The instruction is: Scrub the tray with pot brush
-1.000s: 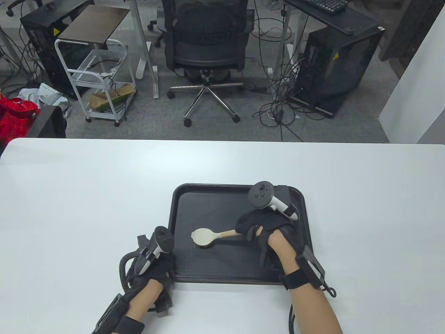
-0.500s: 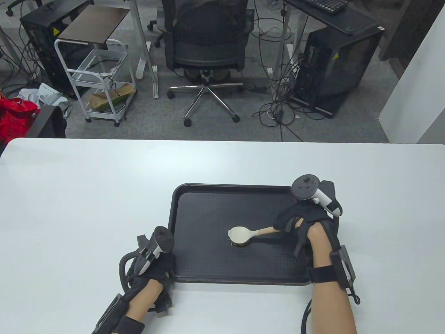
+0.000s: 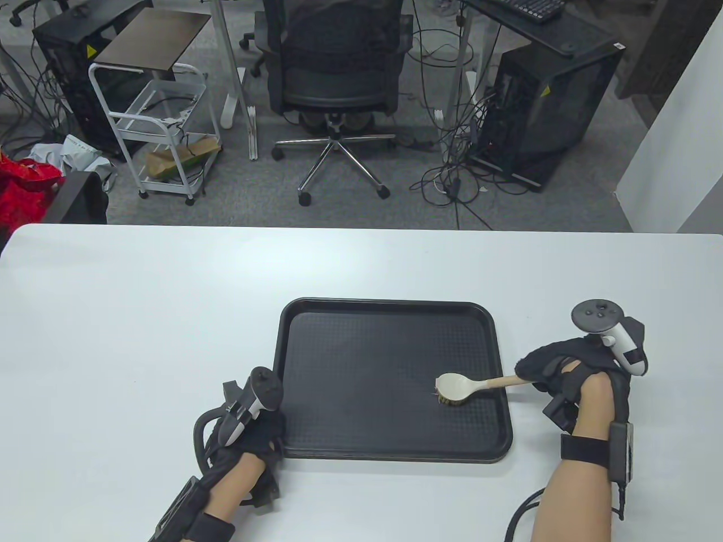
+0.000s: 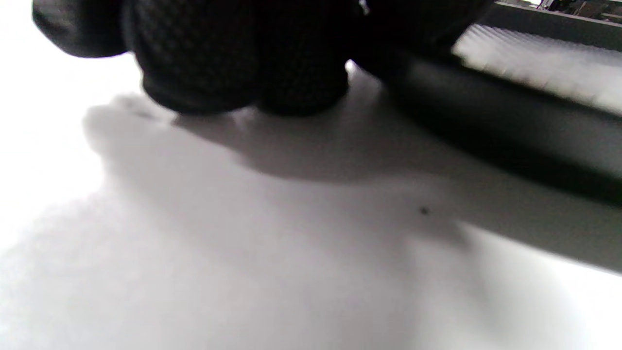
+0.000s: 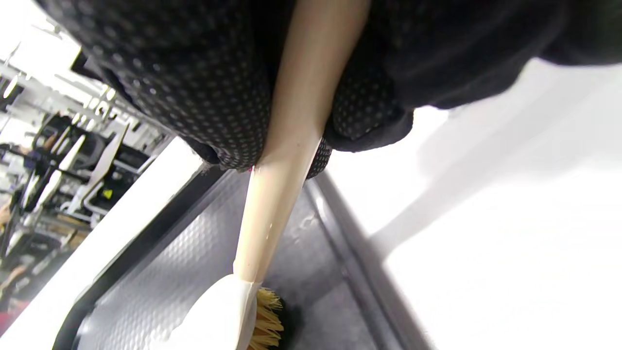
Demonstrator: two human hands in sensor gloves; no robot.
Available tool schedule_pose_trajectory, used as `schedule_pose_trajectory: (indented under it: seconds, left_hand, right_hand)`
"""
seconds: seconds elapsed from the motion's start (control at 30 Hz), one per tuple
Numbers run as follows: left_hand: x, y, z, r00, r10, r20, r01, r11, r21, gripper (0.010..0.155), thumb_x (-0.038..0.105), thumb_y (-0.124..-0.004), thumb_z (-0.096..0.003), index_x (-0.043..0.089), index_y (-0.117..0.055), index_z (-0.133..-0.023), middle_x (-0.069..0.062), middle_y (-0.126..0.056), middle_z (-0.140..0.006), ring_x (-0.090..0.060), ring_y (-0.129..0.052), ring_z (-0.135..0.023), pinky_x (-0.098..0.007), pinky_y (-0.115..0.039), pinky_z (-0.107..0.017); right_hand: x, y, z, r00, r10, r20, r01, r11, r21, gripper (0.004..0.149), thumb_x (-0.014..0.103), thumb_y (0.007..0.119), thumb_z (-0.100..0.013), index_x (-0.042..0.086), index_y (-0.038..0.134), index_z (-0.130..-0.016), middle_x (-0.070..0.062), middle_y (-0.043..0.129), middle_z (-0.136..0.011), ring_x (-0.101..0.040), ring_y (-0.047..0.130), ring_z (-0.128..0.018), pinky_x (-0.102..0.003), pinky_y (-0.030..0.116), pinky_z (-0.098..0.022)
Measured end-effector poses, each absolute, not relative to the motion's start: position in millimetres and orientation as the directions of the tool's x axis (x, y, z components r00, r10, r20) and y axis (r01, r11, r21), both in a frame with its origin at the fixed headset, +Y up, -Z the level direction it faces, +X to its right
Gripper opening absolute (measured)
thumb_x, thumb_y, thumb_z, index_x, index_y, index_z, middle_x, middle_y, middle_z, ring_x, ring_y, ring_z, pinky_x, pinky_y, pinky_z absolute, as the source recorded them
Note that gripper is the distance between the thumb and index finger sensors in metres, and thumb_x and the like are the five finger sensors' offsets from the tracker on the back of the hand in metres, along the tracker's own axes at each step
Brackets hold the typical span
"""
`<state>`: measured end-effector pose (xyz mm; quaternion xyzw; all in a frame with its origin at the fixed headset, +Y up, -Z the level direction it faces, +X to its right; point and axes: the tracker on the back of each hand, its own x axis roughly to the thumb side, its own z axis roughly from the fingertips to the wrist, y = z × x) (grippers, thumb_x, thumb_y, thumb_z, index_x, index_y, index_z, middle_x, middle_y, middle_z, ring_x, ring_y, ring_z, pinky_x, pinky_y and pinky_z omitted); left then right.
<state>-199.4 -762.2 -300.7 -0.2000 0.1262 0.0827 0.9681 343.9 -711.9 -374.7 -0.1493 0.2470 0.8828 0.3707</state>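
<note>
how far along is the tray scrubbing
Underway. Done: the right hand grips the pot brush by its handle, and the left hand holds the tray at its near-left corner. In hand: bristles are down on the tray floor near its right rim. How much remains unscrubbed cannot be told; no dirt shows.

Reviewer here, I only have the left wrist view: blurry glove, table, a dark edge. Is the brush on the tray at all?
Observer: Yes. The pot brush has its bristles down on the tray, near the right rim.
Reviewer: Who holds it?
Observer: The right hand grips the handle, out past the rim.
Reviewer: And my left hand?
Observer: The left hand rests at the tray's near left corner.
</note>
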Motion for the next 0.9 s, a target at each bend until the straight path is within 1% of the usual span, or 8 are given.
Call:
schedule_pose_trajectory:
  seconds: [0.27, 0.37, 0.43, 0.5, 0.53, 0.6, 0.73, 0.9]
  left_hand:
    - [-199.2, -762.0, -300.6, 0.955, 0.104, -0.277, -0.204, 0.908, -0.365, 0.06, 0.049, -0.076, -0.0426, 0.009, -0.068, -0.087, 0.001, -0.09, -0.063, -0.02, -0.1, -0.04, -0.049, -0.082, -0.045]
    - [-199.4, -762.0, -300.6, 0.955, 0.105, -0.277, -0.206, 0.908, -0.366, 0.06, 0.049, -0.076, -0.0426, 0.009, -0.068, -0.086, 0.001, -0.09, -0.063, -0.02, -0.1, -0.04, -0.049, -0.082, -0.045]
    - [-199.2, -762.0, -300.7, 0.955, 0.105, -0.277, -0.206, 0.907, -0.367, 0.06, 0.049, -0.076, -0.0426, 0.009, -0.068, -0.086, 0.001, -0.09, -0.063, -0.02, -0.1, -0.04, -0.049, -0.082, -0.045]
    - [-199.2, -762.0, -300.7, 0.955, 0.105, -0.276, -0.205, 0.907, -0.367, 0.06, 0.049, -0.076, -0.0426, 0.009, -0.068, -0.086, 0.001, -0.09, -0.063, -0.02, -0.1, -0.04, -0.049, -0.082, -0.045]
    - [-199.2, -762.0, -300.7, 0.956, 0.104, -0.276, -0.204, 0.908, -0.367, 0.06, 0.049, -0.076, -0.0426, 0.009, -0.068, -0.086, 0.001, -0.09, -0.063, -0.02, -0.1, -0.04, -0.049, -0.082, -0.045]
    - [-199.3, -762.0, -300.7, 0.955, 0.106, -0.277, -0.207, 0.907, -0.366, 0.06, 0.049, -0.076, -0.0427, 0.009, -0.068, -0.086, 0.001, -0.09, -0.063, -0.02, -0.1, -0.04, -0.049, -0.082, -0.045]
    - [-199.1, -762.0, -300.6, 0.954, 0.105, -0.28, -0.207, 0.908, -0.365, 0.06, 0.049, -0.076, -0.0426, 0.009, -0.068, -0.086, 0.001, -0.09, -0.063, -0.02, -0.1, -0.04, -0.049, -0.082, -0.045]
    - [-198.9, -761.9, -300.7, 0.954, 0.103, -0.283, -0.207, 0.908, -0.365, 0.06, 0.049, -0.076, -0.0425, 0.009, -0.068, -0.086, 0.001, -0.09, -0.063, -0.02, -0.1, -0.04, -0.049, -0.082, -0.045]
  right_hand:
    - [380.4, -718.6, -359.5, -0.597, 0.604, -0.528, -0.788, -0.565, 0.244, 0.04, 0.027, 0.103, -0.035, 0.006, 0.106, -0.068, -0.023, 0.099, -0.051, -0.04, 0.091, -0.02, -0.059, 0.076, -0.029]
    - [385.3, -712.5, -353.9, -0.598, 0.592, -0.541, -0.78, -0.586, 0.22, 0.04, 0.027, 0.103, -0.034, 0.005, 0.106, -0.068, -0.023, 0.099, -0.051, -0.04, 0.091, -0.02, -0.059, 0.076, -0.029]
    - [382.5, -702.4, -351.3, -0.613, 0.594, -0.521, -0.766, -0.607, 0.211, 0.04, 0.026, 0.103, -0.034, 0.004, 0.106, -0.067, -0.024, 0.099, -0.05, -0.04, 0.091, -0.018, -0.059, 0.076, -0.028]
    - [371.5, -687.5, -352.1, -0.64, 0.617, -0.458, -0.752, -0.625, 0.21, 0.04, 0.026, 0.103, -0.034, 0.002, 0.105, -0.067, -0.024, 0.1, -0.049, -0.039, 0.091, -0.017, -0.059, 0.077, -0.027]
    - [358.3, -675.6, -354.4, -0.661, 0.641, -0.39, -0.742, -0.635, 0.216, 0.041, 0.026, 0.102, -0.035, 0.002, 0.104, -0.068, -0.024, 0.099, -0.049, -0.038, 0.091, -0.017, -0.059, 0.077, -0.027]
    - [339.8, -663.2, -357.1, -0.673, 0.671, -0.312, -0.738, -0.635, 0.227, 0.043, 0.028, 0.1, -0.037, 0.002, 0.101, -0.07, -0.023, 0.098, -0.051, -0.037, 0.092, -0.018, -0.057, 0.077, -0.027]
    - [277.3, -637.7, -364.4, -0.719, 0.685, -0.123, -0.686, -0.669, 0.285, 0.045, 0.031, 0.094, -0.042, 0.003, 0.095, -0.077, -0.02, 0.096, -0.055, -0.032, 0.092, -0.02, -0.054, 0.078, -0.028]
    - [205.9, -632.8, -369.7, -0.769, 0.639, -0.009, -0.604, -0.722, 0.337, 0.046, 0.034, 0.09, -0.044, 0.006, 0.091, -0.08, -0.017, 0.096, -0.056, -0.028, 0.093, -0.021, -0.051, 0.08, -0.028]
